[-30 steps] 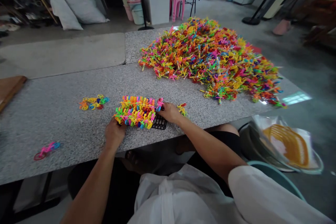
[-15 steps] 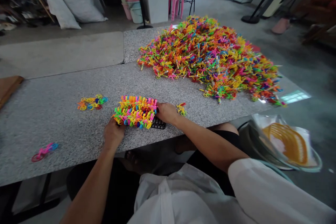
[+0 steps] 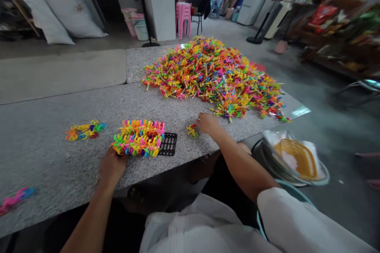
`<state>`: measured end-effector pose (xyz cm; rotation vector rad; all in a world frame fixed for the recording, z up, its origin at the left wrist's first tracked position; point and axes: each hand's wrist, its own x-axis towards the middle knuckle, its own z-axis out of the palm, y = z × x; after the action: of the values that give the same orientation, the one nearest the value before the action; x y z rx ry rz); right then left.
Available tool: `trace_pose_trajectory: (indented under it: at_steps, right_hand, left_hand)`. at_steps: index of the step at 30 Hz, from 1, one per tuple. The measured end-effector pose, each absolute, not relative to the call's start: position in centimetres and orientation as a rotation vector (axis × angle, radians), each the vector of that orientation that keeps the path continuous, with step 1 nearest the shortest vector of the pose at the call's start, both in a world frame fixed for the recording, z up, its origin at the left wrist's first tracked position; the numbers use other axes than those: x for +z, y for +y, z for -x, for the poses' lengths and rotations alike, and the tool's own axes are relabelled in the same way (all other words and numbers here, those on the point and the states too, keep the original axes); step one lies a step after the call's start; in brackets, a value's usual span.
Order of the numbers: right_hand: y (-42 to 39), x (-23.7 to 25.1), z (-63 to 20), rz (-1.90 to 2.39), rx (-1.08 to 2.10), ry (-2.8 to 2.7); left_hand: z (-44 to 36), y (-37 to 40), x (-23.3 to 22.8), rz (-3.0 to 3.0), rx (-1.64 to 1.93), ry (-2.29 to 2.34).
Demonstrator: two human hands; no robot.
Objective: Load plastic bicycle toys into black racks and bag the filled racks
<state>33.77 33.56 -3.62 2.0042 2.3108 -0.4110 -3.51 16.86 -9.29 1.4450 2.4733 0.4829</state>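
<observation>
Black rack (image 3: 168, 144) | right hand (image 3: 208, 124) withdrawn | (now beside loose pieces (image 3: 192, 133))

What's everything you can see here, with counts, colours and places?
Toy heap: one, many-coloured, far right on the table
Packed toys: several rows, many-coloured, table front
Rack: one, black, sticking out right of the packed toys
Loose toys: one cluster, mixed colours, left of the packed toys
Pink-and-blue toy: one, table's near left
Yellow-green toy: one, some red, right of the rack
Table: one, speckled grey, front
Basket: one, yellow, right of the table
Sacks: at least two, white, back left
Stools: one stack, pink, back
Left grip: one, packed toys' near left corner
Right grip: one, beside the yellow-green toy
</observation>
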Motion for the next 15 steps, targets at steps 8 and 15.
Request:
trace_pose_trajectory:
  at_steps: [8,15]
  right_hand:
    - [37.0,-4.6,-39.8,-2.446,-0.287,1.918]
    - [34.8,-5.5,-38.2,-1.796,-0.298,2.393]
  left_hand:
    - [4.0,17.2,-9.6,-1.453,0.513,2.473]
    - [4.4,17.2,-10.2,-1.461,0.535,2.502]
